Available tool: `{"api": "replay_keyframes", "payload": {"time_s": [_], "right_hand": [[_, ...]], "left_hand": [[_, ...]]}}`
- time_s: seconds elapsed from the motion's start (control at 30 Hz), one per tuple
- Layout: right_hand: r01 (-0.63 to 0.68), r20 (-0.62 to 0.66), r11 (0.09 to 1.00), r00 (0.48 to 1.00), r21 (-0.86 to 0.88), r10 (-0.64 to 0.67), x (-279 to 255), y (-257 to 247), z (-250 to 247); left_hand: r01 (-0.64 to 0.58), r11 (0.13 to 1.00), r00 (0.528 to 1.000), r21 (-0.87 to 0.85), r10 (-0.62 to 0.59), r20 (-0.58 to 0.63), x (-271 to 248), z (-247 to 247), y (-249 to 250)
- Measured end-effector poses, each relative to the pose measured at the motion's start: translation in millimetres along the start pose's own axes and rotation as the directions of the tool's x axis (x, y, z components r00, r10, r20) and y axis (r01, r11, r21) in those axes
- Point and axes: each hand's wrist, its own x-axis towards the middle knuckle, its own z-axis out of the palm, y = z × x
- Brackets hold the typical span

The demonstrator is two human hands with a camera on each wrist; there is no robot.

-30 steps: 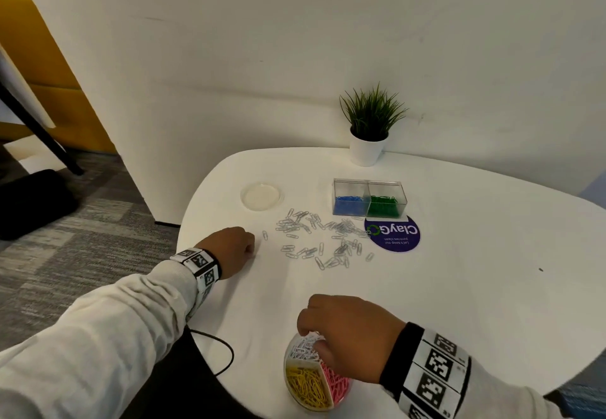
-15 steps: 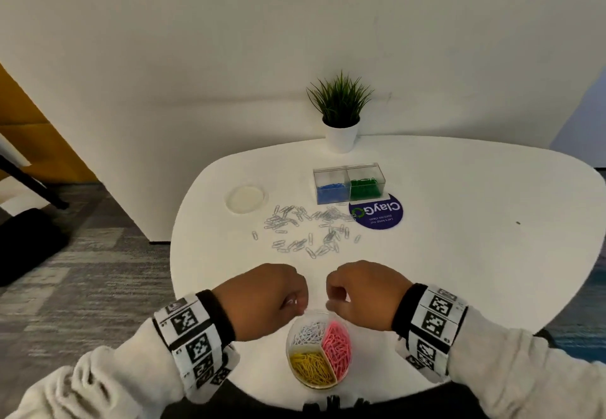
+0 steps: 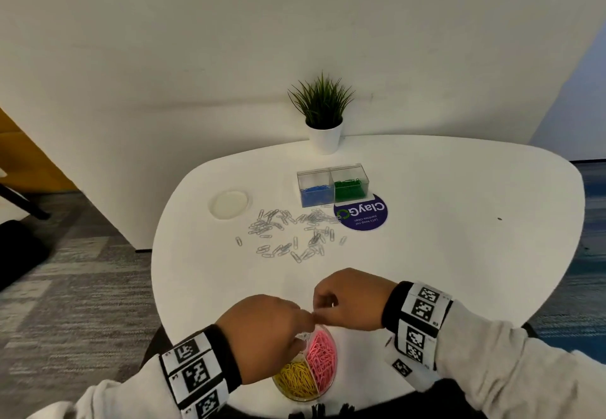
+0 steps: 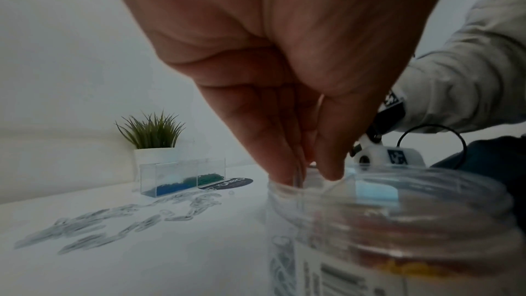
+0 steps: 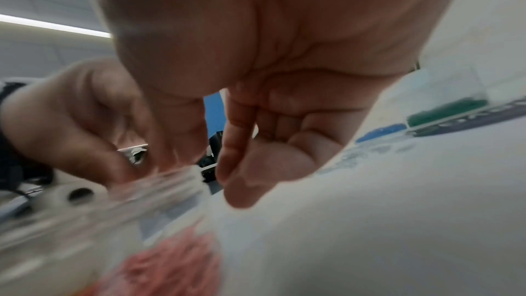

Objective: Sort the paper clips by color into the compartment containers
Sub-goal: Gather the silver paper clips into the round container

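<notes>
A round clear container (image 3: 335, 361) at the table's near edge holds pink clips (image 3: 323, 356), yellow clips (image 3: 296, 381) and white ones mostly hidden under my left hand (image 3: 295, 323). In the left wrist view that left hand (image 4: 307, 172) has its fingertips bunched and dipping inside the container's rim (image 4: 398, 188); the right wrist view shows something small and white pinched in them. My right hand (image 3: 331, 307) hovers just beyond the container with its fingers curled and nothing in them. Loose white clips (image 3: 288, 235) lie scattered mid-table.
A clear two-part box (image 3: 331, 172) holds blue clips on the left and green on the right. A round lid (image 3: 228, 204) lies left of the pile, a dark round sticker (image 3: 360, 217) to its right, a potted plant (image 3: 324, 117) at the back.
My left hand came back from beside the loose pile and now reaches into the container. My right hand lifted off the container and sits just beyond it. The head view swung right.
</notes>
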Motion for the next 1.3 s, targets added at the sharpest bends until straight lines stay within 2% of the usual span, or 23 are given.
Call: {"api": "replay_keyframes", "payload": {"time_s": [0.07,0.17,0.27,0.37,0.43,0.5,0.63,0.73,0.8,0.87,0.9,0.93,0.97,1.03,1.07,1.1,1.13,1.17,1.2,1.27,1.3], "right_hand": [[-0.019,-0.129,0.999,0.991,0.036,0.024,11,18,-8],[-0.127,-0.341,0.992,0.933,-0.01,0.116,30,54,-26],[-0.216,-0.327,0.971,0.929,-0.104,0.171,49,78,-38],[-0.213,-0.283,0.942,0.949,-0.258,0.137,61,84,-40],[-0.19,-0.291,0.921,0.952,-0.339,0.089,65,83,-39],[-0.182,-0.301,0.908,0.951,-0.377,0.065,66,82,-37],[-0.243,-0.326,0.9,0.937,-0.362,0.122,72,86,-33],[-0.276,-0.301,0.906,0.937,-0.322,0.178,75,83,-36],[-0.299,-0.295,0.919,0.93,-0.256,0.22,74,80,-41],[-0.32,-0.306,0.944,0.909,-0.082,0.282,74,78,-47],[-0.321,-0.316,0.943,0.888,0.091,0.333,75,78,-51],[-0.304,-0.316,0.904,0.863,0.301,0.395,76,77,-55],[-0.274,-0.294,0.822,0.839,0.499,0.458,77,77,-58],[-0.259,-0.185,0.628,0.813,0.734,0.552,82,77,-65],[-0.283,-0.123,0.568,0.812,0.773,0.571,85,77,-67],[-0.322,-0.081,0.558,0.811,0.765,0.58,89,76,-69],[-0.375,-0.077,0.61,0.808,0.698,0.585,94,77,-69],[-0.438,-0.103,0.71,0.809,0.552,0.579,97,76,-71],[-0.484,-0.143,0.796,0.815,0.363,0.561,101,75,-70],[-0.507,-0.219,0.86,0.834,0.056,0.506,105,69,-68],[-0.498,-0.24,0.867,0.843,-0.011,0.482,107,65,-68]], "left_hand": [[0.002,0.999,0.999,-0.052,-0.004,-0.033,-3,-1,-2],[0.03,0.971,0.993,-0.239,-0.056,-0.103,-2,-12,-14],[0.138,0.909,0.948,-0.394,-0.236,-0.214,4,-17,-54],[0.278,0.897,0.869,-0.343,-0.387,-0.309,19,-5,-113],[0.41,0.878,0.843,-0.248,-0.468,-0.264,30,4,-146],[0.515,0.846,0.83,-0.137,-0.533,-0.165,39,10,-169],[0.524,0.85,0.849,-0.041,-0.526,-0.05,52,15,-190],[0.503,0.864,0.863,-0.024,-0.504,-0.038,59,18,-192],[0.524,0.851,0.849,-0.027,-0.525,-0.063,62,19,-188],[0.562,0.825,0.821,-0.056,-0.565,-0.088,61,19,-185],[0.578,0.812,0.807,-0.079,-0.583,-0.094,61,18,-184],[0.593,0.798,0.792,-0.111,-0.602,-0.098,61,19,-184],[0.608,0.776,0.77,-0.171,-0.628,-0.113,61,18,-183],[0.586,0.667,0.698,-0.461,-0.704,-0.131,61,17,-183],[0.509,0.533,0.654,-0.676,-0.75,-0.1,63,16,-183],[0.4,0.339,0.621,-0.851,-0.783,-0.019,64,13,-181],[0.297,0.137,0.604,-0.945,-0.793,0.075,67,9,-179],[0.228,-0.017,0.592,-0.973,-0.792,0.152,69,5,-177],[0.2,-0.115,0.578,-0.973,-0.788,0.212,71,2,-174],[0.209,-0.179,0.572,-0.962,-0.775,0.268,76,-2,-168],[0.229,-0.182,0.583,-0.956,-0.761,0.284,77,-3,-167]]}}
